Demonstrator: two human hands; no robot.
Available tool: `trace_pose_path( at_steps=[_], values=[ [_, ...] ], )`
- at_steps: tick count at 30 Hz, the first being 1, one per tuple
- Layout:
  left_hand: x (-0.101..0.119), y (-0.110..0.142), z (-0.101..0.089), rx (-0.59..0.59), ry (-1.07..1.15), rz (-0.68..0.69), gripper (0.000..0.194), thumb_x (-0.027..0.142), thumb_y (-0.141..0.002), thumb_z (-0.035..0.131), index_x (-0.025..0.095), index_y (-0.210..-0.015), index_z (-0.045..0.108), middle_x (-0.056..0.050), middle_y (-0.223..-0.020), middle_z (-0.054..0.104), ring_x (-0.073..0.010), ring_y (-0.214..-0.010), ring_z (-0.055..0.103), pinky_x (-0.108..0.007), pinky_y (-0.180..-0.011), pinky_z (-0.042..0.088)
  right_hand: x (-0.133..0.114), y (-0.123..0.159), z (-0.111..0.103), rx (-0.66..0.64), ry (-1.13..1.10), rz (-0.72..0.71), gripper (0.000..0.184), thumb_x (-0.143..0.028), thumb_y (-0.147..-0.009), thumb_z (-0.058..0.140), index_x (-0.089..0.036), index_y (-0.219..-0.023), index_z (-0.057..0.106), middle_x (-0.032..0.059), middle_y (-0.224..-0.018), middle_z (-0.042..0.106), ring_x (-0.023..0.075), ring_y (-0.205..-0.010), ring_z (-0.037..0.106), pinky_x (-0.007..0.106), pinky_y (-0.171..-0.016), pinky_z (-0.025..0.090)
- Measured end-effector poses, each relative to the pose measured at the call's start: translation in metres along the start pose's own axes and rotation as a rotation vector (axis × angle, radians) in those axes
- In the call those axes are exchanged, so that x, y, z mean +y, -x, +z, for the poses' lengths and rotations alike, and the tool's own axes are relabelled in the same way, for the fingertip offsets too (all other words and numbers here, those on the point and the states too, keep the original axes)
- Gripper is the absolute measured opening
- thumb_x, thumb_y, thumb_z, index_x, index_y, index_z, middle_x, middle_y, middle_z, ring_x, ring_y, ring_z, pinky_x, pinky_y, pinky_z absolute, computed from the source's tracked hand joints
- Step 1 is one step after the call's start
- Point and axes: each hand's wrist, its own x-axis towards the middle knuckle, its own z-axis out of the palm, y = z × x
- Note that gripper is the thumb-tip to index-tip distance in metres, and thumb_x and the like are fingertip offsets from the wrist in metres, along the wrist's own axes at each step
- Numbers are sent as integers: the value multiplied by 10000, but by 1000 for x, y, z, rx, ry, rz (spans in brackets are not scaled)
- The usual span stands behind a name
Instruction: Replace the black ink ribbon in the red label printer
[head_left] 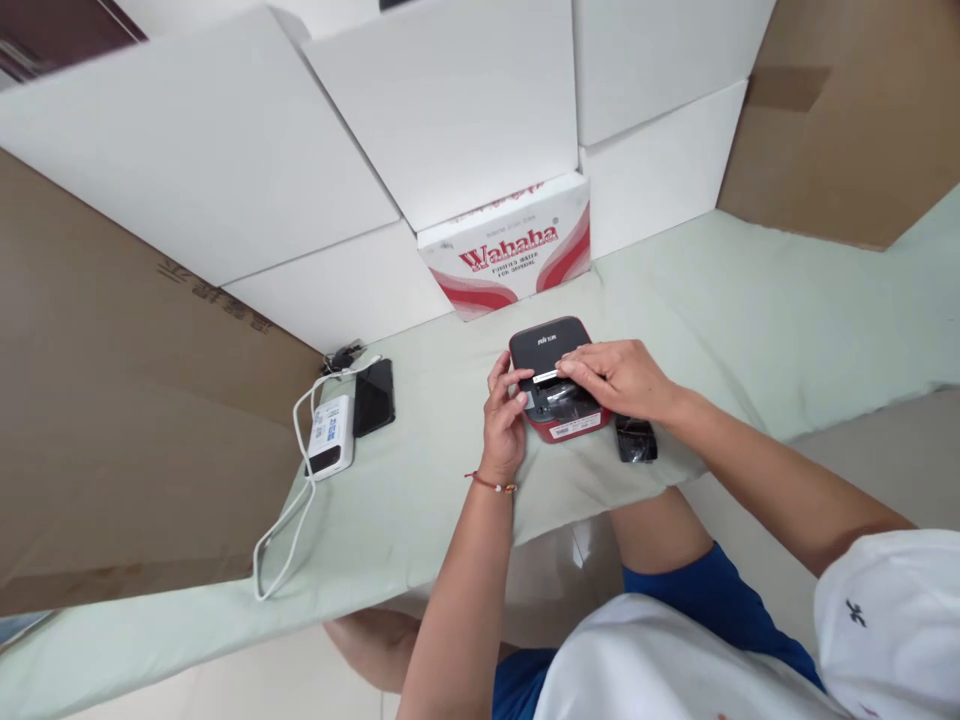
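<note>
A small black-topped device with red sides, which looks like a label printer point(551, 338), sits on the cloth-covered table in front of me. A narrow white strip point(547, 377) shows across its top, beside a dark recessed part with a shiny surface. My left hand point(506, 415) grips its left side, fingers curled at the edge. From the right, my right hand point(619, 378) lies over the top, its bent fingers pressing by the end of the strip; what is under those fingertips is hidden. A small shiny black item point(636, 440) lies just right of the device.
At left lie a white power bank point(330, 440), a black phone point(374, 398) and a looping white cable point(259, 550). A Wahaba-lettered carton point(517, 255) stands behind the device, before white boxes point(442, 110). Brown cardboard point(135, 420) flanks the left, with another cardboard panel point(847, 140) on the right.
</note>
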Motion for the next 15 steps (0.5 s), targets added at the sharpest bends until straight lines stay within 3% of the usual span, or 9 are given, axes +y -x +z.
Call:
trace_pose_path(
  at_steps=[2, 5, 9, 11, 15],
  values=[
    [-1, -1, -2, 15, 59, -31, 419, 435, -750, 907, 315, -1146, 839, -40, -1639, 596, -380, -1694, 363, -526, -1425, 254, -1, 4, 5, 36, -20, -52, 410, -419, -1142, 482, -220, -1093, 837, 56, -1193, 865, 228, -1157, 800, 380, -1042, 591],
    [-4, -3, -5, 18, 151, -27, 585, 351, -734, 891, 374, -1305, 765, -17, -1572, 650, -333, -1640, 445, -519, -1427, 253, -8, 26, 11, 188, -68, -143, 309, -343, -1125, 531, -213, -1165, 808, 85, -1275, 844, 238, -1212, 774, 448, -1160, 558],
    [-7, -4, -7, -32, 169, -51, 628, 348, -772, 850, 388, -1382, 708, -22, -1568, 652, -305, -1619, 472, -512, -1428, 255, -25, 69, 10, 472, -72, -31, 245, -288, -1111, 552, -251, -1050, 787, 76, -1113, 855, 237, -1034, 762, 451, -956, 601],
    [-7, -4, -7, -32, 164, -59, 653, 349, -764, 852, 379, -1396, 693, -35, -1578, 640, -309, -1621, 471, -518, -1427, 263, -32, 84, 9, 472, -83, 28, 261, -302, -1104, 559, -260, -932, 751, 58, -935, 830, 232, -867, 711, 447, -833, 579],
    [-7, -4, -9, -4, 133, -65, 788, 341, -753, 864, 422, -1493, 606, -32, -1641, 570, -287, -1675, 404, -492, -1435, 257, -35, 93, 13, 290, -155, 18, 291, -332, -1099, 556, -261, -859, 704, 40, -804, 786, 225, -761, 635, 441, -753, 543]
  ],
)
